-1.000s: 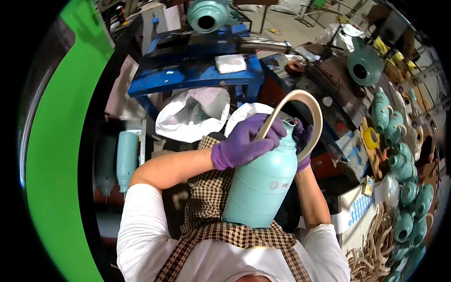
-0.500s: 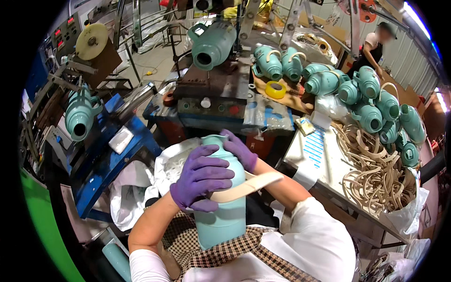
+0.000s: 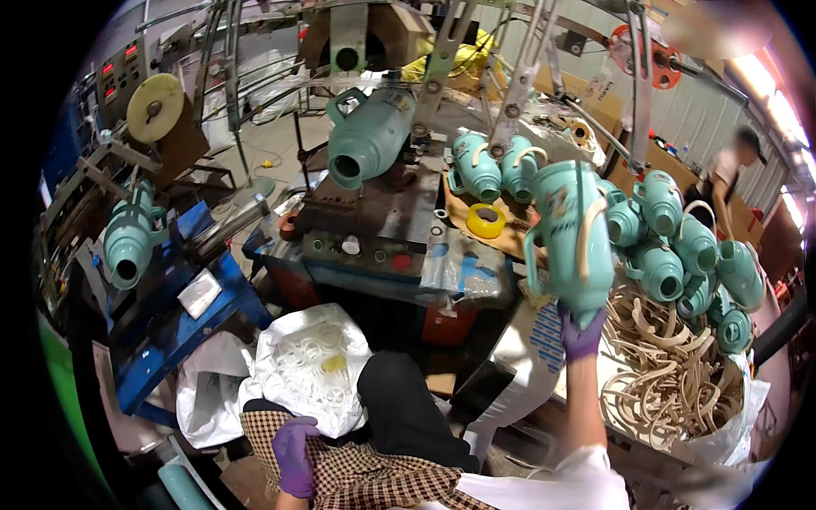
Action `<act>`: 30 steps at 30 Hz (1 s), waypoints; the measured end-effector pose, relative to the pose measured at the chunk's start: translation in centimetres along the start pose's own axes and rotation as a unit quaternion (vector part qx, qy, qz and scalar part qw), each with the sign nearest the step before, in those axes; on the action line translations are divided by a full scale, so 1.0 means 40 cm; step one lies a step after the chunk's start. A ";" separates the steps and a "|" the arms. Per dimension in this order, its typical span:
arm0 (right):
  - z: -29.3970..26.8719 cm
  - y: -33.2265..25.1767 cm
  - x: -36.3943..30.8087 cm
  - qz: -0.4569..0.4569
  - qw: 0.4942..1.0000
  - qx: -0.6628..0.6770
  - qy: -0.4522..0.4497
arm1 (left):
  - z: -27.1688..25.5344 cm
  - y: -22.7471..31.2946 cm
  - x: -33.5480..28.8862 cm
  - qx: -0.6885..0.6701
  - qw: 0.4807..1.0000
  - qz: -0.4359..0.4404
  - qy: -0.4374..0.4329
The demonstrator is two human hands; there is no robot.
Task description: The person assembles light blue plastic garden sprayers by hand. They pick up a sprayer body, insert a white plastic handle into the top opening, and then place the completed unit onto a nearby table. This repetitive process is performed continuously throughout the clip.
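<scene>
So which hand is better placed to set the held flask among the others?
Probably the right hand: it holds the green flask by its lower end, near the grouped flasks. The left hand is by the checked apron, with nothing visible in it.

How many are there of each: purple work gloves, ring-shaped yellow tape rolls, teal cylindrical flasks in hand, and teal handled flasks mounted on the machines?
Purple work gloves: 2
Ring-shaped yellow tape roll: 1
Teal cylindrical flask in the right hand: 1
Mounted teal handled flasks: 2
Total: 6
</scene>
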State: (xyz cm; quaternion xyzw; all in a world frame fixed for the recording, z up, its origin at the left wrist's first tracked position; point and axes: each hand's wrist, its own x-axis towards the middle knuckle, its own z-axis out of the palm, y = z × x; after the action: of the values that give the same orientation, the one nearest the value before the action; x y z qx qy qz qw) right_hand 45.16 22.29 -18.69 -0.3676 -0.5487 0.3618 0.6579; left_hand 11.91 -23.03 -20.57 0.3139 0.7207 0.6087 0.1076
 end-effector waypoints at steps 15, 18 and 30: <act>0.622 -0.140 -0.057 -0.323 0.877 -0.126 -0.333 | -0.491 -0.552 -0.761 -0.387 0.747 -0.139 0.523; 0.624 -0.165 -0.293 -0.373 0.816 -0.065 -0.437 | -0.620 -0.629 -1.051 -0.480 0.611 -0.176 0.604; 0.590 -0.123 -0.517 -0.054 0.787 -0.083 -0.608 | -0.991 -0.760 -0.824 -0.440 0.422 -0.102 0.786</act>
State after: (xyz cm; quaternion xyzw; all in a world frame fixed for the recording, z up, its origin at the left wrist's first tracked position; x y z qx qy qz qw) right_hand 19.39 3.85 -20.79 -0.0940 -0.8823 0.4273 0.1736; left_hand 6.52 -76.24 -47.41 -0.4672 0.1527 0.8097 -0.3205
